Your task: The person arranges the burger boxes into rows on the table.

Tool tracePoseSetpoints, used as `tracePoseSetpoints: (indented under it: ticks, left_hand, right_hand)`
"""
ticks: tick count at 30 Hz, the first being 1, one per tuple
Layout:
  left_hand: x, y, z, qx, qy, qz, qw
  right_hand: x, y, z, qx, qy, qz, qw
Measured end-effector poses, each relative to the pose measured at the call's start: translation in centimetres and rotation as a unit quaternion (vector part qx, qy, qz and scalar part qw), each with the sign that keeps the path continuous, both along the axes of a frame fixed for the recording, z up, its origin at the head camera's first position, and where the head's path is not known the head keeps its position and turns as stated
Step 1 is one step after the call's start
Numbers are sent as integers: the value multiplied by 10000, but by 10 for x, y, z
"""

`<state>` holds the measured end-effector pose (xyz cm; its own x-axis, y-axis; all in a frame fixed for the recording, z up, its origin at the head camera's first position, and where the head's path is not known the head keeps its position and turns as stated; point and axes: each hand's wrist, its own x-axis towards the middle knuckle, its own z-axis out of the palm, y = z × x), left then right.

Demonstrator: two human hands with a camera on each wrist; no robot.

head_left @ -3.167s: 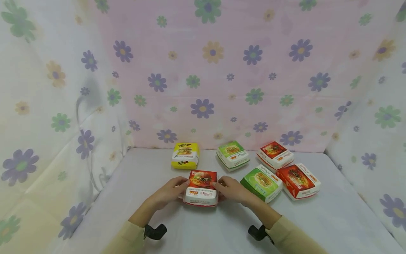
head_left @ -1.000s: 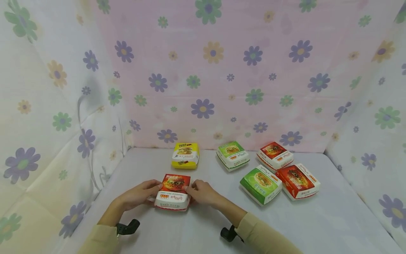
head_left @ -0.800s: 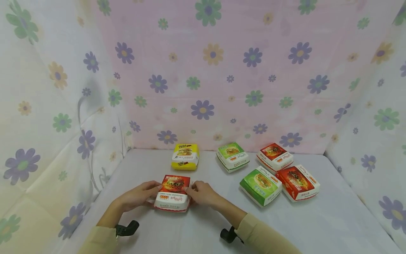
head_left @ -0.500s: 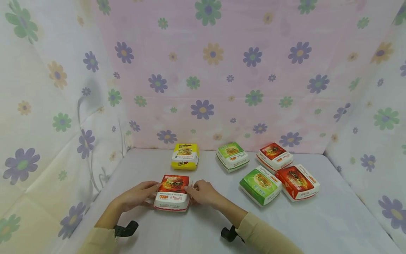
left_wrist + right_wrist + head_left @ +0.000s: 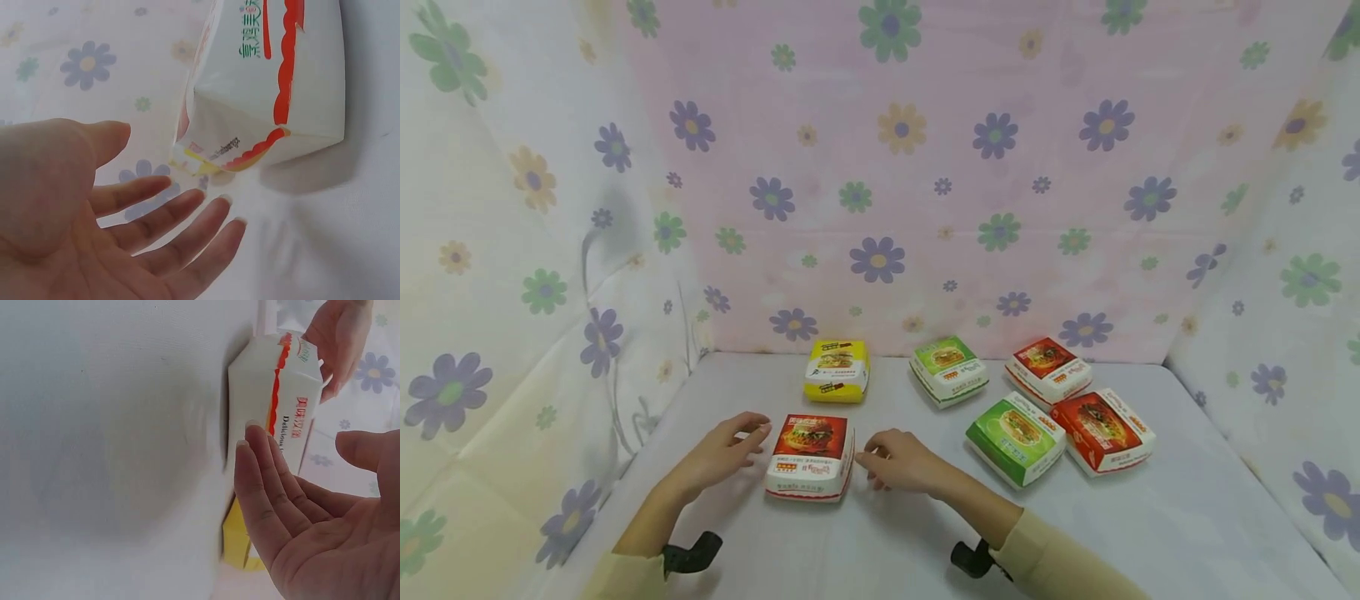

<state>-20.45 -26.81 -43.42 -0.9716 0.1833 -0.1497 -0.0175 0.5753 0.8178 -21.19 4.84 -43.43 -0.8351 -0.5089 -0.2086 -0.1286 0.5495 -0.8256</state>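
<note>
A red and white burger box (image 5: 808, 458) lies flat on the white table, its printed burger facing up. To its left, my left hand (image 5: 722, 454) is held apart from it with relaxed fingers. My right hand (image 5: 910, 462) is just off the box's right side, fingers loosely bent and holding nothing. The left wrist view has the box's white side (image 5: 269, 81) beyond the spread fingers. In the right wrist view the fingertips overlap the burger box (image 5: 269, 394), and whether they touch it cannot be told there.
Behind the box stands a yellow burger box (image 5: 837, 371). Toward the right are two green boxes, one at the back (image 5: 949, 371) and one nearer (image 5: 1017, 440), and two red ones, a rear box (image 5: 1049, 369) and a front box (image 5: 1103, 432). Flowered cloth (image 5: 880, 208) walls the table.
Both hands carried the red box leftward from the middle and set it down front-left. Since half a second ago the fingers have come off it and the hands have drawn apart.
</note>
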Motion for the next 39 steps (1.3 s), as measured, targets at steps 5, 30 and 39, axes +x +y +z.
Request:
tracePoseSetpoints:
  ticks: [5,30,39]
  left_hand:
    - [2,6,5,-530,506,112,9972]
    - [5,72,32,-988,1635,-748,9787]
    - [-7,111,43,-737,1574,-1197,9775]
  right_hand:
    - [4,14,10,8,185,217,9996]
    - [2,87,25,84,889,272,9956]
    - [-1,116,40,373,994,95,9943]
